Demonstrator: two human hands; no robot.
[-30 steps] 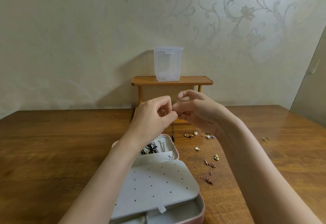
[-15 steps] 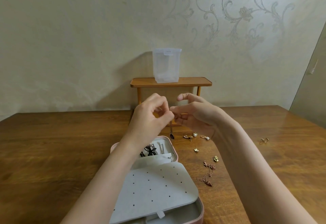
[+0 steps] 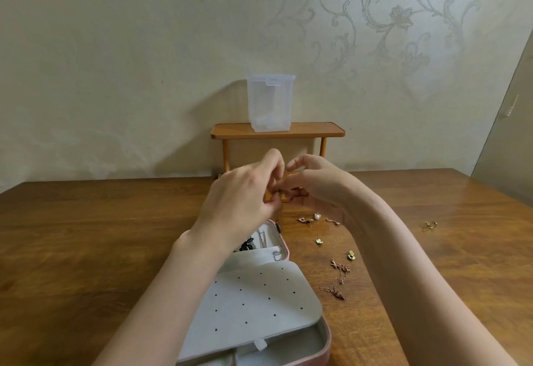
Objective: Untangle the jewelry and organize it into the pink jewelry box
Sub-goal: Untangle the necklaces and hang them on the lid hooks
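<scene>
i see both hands raised above the wooden table (image 3: 86,250): left hand (image 3: 242,204) and right hand (image 3: 320,187) each pinch a thin dark necklace (image 3: 278,223) dangling over the open pink jewelry box (image 3: 324,348). a rose-gold chain (image 3: 339,279) and small earrings (image 3: 313,219) lie just right of it. no readable writing anywhere.

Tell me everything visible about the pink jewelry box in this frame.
The pink jewelry box lies open on the wooden table, near the front edge, under the left forearm. Its shell looks pale pink, its lining light grey. A grey perforated panel with small dark holes and a pull tab covers the middle. The far compartments hold a black piece and thin chains. The near end runs out of frame.
</scene>
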